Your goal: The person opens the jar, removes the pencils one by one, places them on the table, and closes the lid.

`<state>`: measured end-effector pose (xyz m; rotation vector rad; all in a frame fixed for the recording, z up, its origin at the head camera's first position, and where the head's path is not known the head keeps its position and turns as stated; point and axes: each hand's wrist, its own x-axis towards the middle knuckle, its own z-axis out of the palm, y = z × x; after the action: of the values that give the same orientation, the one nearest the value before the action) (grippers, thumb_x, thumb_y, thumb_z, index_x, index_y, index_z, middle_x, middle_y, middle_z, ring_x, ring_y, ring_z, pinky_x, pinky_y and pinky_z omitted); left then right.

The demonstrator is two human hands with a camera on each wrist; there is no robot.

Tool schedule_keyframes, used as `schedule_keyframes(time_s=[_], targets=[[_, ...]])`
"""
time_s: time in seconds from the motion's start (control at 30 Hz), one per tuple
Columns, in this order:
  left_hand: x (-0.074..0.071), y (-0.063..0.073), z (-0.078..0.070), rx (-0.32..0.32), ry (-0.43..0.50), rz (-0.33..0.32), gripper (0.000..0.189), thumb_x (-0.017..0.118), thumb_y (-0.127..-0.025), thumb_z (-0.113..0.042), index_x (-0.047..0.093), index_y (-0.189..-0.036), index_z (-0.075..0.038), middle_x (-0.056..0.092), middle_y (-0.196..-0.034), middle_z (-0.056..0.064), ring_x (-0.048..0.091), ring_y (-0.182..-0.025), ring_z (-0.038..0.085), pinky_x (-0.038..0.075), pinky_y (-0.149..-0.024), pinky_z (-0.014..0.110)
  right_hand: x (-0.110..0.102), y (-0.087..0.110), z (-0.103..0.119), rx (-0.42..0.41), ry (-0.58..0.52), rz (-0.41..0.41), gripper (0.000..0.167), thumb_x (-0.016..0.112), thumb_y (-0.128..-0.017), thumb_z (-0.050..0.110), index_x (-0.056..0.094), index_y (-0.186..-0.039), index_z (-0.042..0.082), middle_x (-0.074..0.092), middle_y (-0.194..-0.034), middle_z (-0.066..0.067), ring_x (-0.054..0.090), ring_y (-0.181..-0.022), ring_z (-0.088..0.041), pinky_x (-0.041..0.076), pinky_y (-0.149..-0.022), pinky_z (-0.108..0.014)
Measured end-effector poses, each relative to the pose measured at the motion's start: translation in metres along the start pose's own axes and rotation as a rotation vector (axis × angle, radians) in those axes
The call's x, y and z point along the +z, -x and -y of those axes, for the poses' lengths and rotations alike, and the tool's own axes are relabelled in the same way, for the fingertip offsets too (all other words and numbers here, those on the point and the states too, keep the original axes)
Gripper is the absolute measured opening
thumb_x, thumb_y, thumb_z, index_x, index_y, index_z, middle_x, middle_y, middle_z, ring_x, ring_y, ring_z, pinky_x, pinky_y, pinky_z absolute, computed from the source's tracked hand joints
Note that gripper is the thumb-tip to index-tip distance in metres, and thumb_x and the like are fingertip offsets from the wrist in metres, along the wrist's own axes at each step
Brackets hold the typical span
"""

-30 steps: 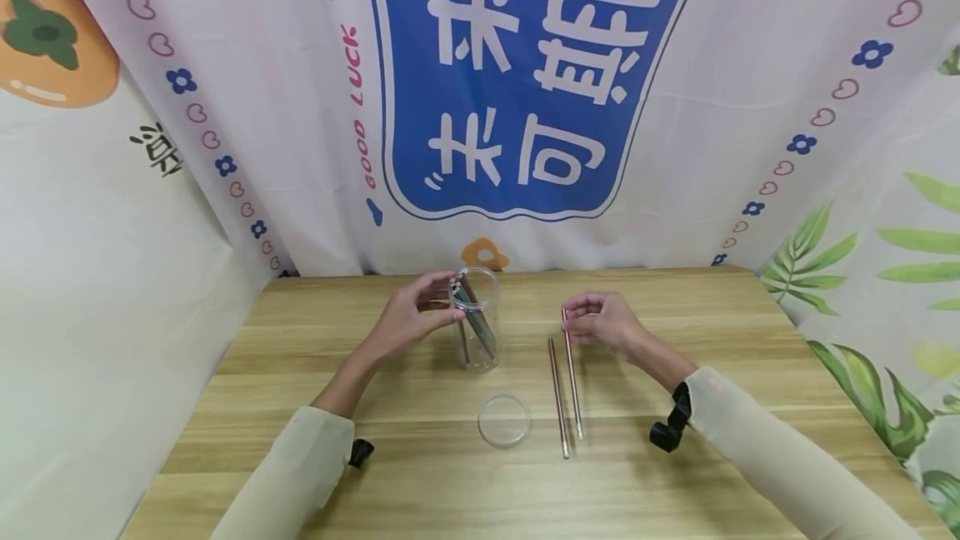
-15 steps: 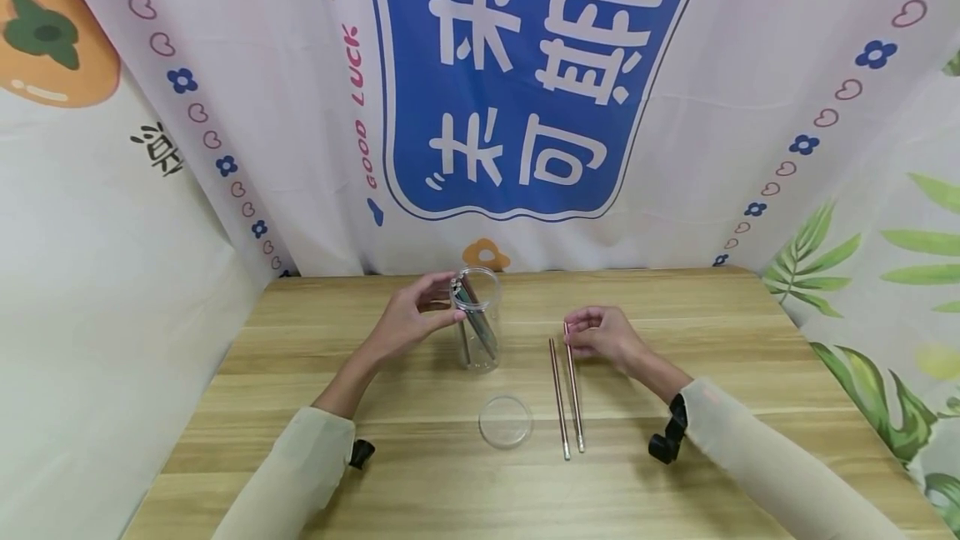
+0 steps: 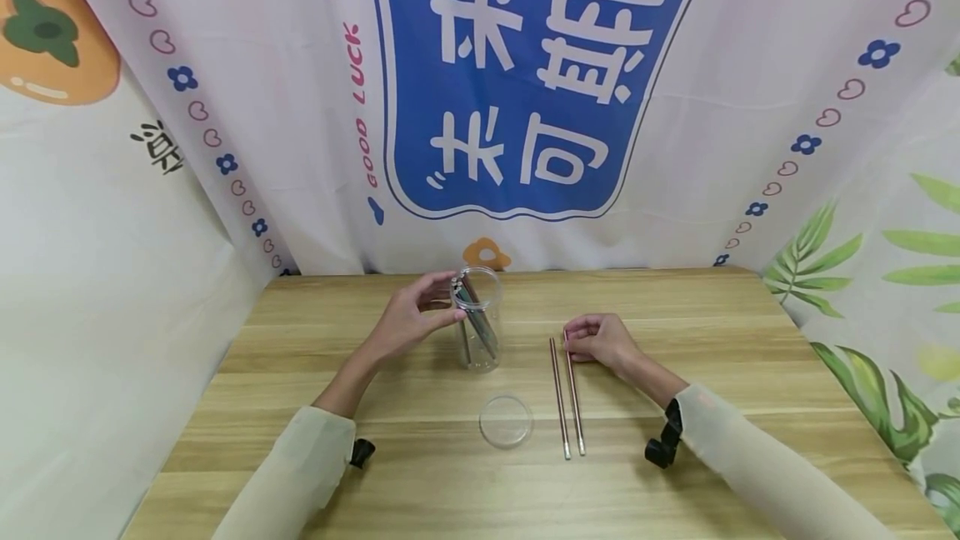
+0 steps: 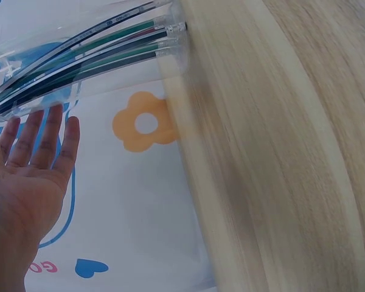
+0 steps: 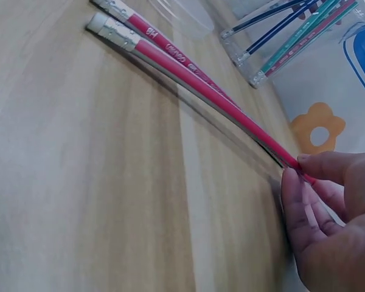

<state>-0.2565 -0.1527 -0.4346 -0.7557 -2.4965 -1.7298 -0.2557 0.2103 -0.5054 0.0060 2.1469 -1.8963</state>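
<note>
We see the left hand with thumb and fingers set about the clear jar near its rim, and the right hand pinching the far end of a red pencil. Taking the lid as our clock's centre in the head view, that pencil lies between two and three o'clock, with a second red pencil just beside it, nearly parallel; the jar stands upright just short of twelve, several pencils leaning inside. We judge the work partway along: the lid is off and two pencils are out over the bench, but the held one is not yet released and others are left in the jar. For writing, we read "HB" on the second red pencil, its other lettering too blurred; beyond, at twelve, the hanging cloth carries a sideways "GOOD LUCK" and "未来可期".
</note>
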Motion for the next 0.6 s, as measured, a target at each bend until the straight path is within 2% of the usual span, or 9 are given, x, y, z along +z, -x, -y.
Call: schedule_keyframes(time_s=[0.2, 0.6], targets=[[0.0000, -0.0003, 0.0001, 0.004, 0.000, 0.002, 0.063, 0.085, -0.091, -0.011, 0.057, -0.147, -0.004, 0.070, -0.134, 0.017, 0.071, -0.118, 0.036, 0.057, -0.105, 0.057, 0.0022, -0.0004, -0.0009, -0.007, 0.045, -0.021, 0.036, 0.078, -0.088, -0.012, 0.066, -0.121, -0.018, 0.073, -0.092, -0.013, 0.074, -0.076, -0.015, 0.067, -0.074, -0.030], [-0.0006, 0.0001, 0.0001, 0.008, -0.014, 0.001, 0.063, 0.086, -0.091, -0.013, 0.059, -0.147, -0.006, 0.071, -0.133, 0.016, 0.071, -0.117, 0.034, 0.060, -0.102, 0.048, 0.0084, 0.0029, 0.0024, -0.030, 0.202, -0.071, 0.029, 0.082, -0.086, -0.007, 0.073, -0.113, -0.010, 0.073, -0.092, -0.015, 0.072, -0.075, -0.015, 0.066, -0.073, -0.028]])
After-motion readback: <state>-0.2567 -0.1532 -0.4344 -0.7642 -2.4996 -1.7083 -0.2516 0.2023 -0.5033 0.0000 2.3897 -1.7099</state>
